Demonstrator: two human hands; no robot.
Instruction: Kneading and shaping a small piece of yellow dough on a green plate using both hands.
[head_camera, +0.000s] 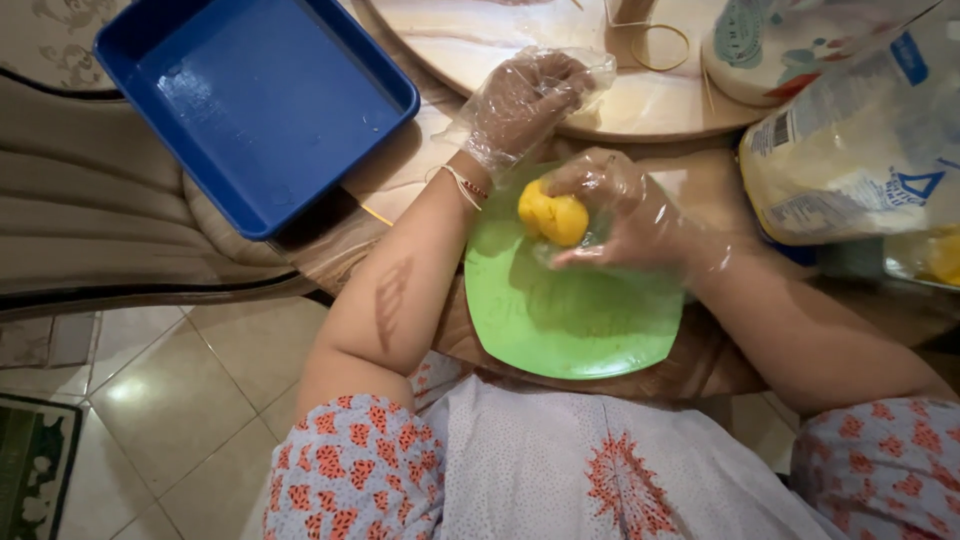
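- Yellow dough ball (553, 217) at center
- Green plate (570, 320) at 6 o'clock
- Blue tray (255, 100) at 10 o'clock
- White garment (520, 470), orange-red floral print

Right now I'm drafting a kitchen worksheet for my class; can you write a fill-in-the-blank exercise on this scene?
1. The right hand holds a ball of ____ dough.
2. Under the dough lies a flat square plastic plate coloured ____.
3. Both hands, the left hand too, wear clear plastic ____.
4. The deep rectangular tray at the table's edge is ____.

Missing words: yellow; green; gloves; blue
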